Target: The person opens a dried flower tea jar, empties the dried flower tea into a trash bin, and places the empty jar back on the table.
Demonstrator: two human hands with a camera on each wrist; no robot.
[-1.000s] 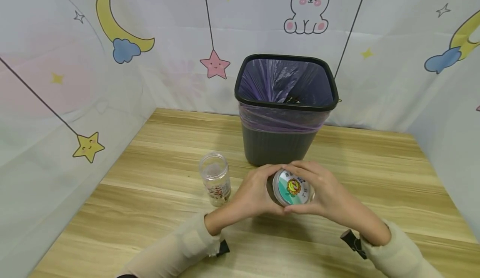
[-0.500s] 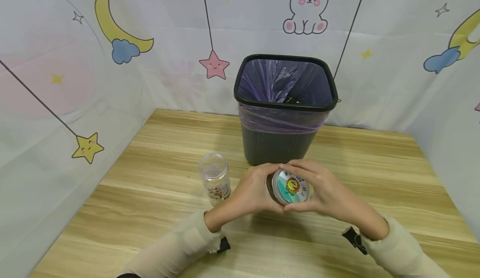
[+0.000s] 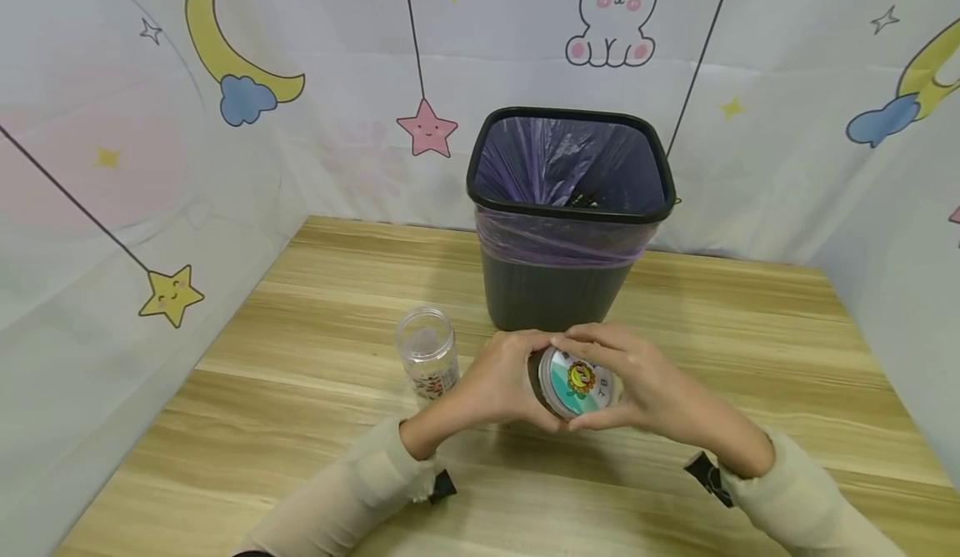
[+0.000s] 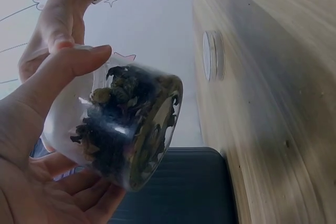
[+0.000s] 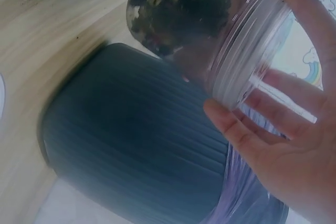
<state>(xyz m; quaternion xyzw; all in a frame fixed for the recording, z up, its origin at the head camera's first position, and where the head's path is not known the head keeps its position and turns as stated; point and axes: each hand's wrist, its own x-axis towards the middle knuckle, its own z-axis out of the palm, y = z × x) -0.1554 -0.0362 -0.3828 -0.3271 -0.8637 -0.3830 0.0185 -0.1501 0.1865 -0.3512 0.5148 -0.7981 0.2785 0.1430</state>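
Tilted over the table (image 3: pixel 315 357), before the bin (image 3: pixel 551 294), the jar (image 5: pixel 212 38) looks stiff, slick and light, its dried filling (image 4: pixel 121 116) perhaps crumbly; its sides and the lid (image 3: pixel 576 383) seem the best holds. The left hand (image 3: pixel 502 383) wraps the sides, spread about their width; the right hand (image 3: pixel 647 390) clasps the lid, thumb opposing fingers.

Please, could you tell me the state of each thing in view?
Held jar: raised, tilted, partly filled
Sunflower lid: on it, tightness unclear
Other jar: upright, seemingly uncapped
Pale disc: flat on table
Bin: upright, open
Purple liner: over bin rim
Left grip: around held jar
Right grip: around lid
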